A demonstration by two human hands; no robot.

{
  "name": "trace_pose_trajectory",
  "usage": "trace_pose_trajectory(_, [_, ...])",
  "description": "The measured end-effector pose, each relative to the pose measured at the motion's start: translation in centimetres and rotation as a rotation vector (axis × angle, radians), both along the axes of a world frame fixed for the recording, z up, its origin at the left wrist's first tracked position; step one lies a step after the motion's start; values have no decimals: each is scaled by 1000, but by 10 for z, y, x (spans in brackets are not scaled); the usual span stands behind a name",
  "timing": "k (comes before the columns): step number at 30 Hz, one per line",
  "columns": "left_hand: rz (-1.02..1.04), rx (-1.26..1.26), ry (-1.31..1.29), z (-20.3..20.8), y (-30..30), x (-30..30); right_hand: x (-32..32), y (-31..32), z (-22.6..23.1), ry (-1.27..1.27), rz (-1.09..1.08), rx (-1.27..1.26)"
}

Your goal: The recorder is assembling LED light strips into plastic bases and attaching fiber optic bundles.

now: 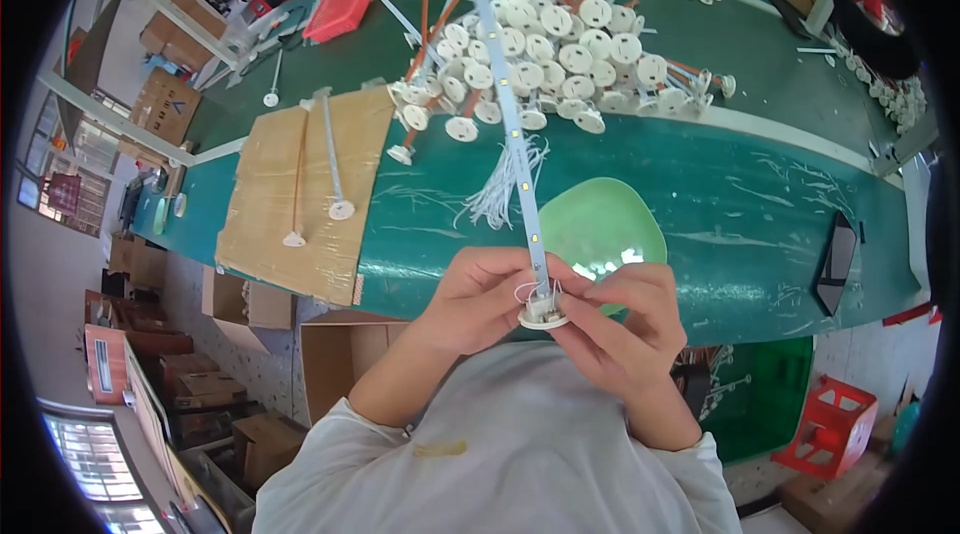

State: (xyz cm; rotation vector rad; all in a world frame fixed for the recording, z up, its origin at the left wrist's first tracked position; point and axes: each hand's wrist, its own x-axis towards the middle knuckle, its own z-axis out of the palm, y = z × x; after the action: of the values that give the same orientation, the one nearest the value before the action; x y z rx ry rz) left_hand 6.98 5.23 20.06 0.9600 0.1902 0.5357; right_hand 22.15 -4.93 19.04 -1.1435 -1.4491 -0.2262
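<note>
An LED strip (515, 134) with a round white base (545, 318) stands nearly upright in front of my chest, base down. My left hand (478, 302) grips it near the base, fingers closed. From the other side, my right hand (630, 322) has its thumb and fingers pinched at the base, by thin white wires (524, 290) that loop there. Whether it pinches a wire or the base itself is hard to make out. Just beyond my hands lies a light green bowl (610, 209) with small shiny pieces inside. A bundle of white wires (497, 189) rests beside it.
A big pile of round-based LED strips (560, 49) covers the far middle of the green table (740, 204). Two more lie on flattened cardboard (260, 174) at the left. A dark phone (836, 262) lies at the right; a red basket (342, 6) sits far left.
</note>
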Motion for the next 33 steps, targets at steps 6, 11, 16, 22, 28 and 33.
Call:
trace_pose_trajectory(6, [-123,-129,-72,-16,-3,2,-1,-12,-14,-50,-70,59])
trace_pose_trajectory(11, [-173,75,-136,-20,3,3,6,-18,-14,-49,-59,42])
trace_pose_trajectory(16, [-195,150,-67,-20,8,1,9,-11,-14,-56,-53,93])
trace_pose_trajectory(22, [-123,118,-39,-19,5,-1,7,-12,-14,-67,-22,27])
trace_pose_trajectory(28, [-93,167,-102,-18,7,3,8,-9,-17,-71,-22,30])
trace_pose_trajectory(33, [-125,35,-1,-19,7,3,9,-11,-17,-81,-9,15])
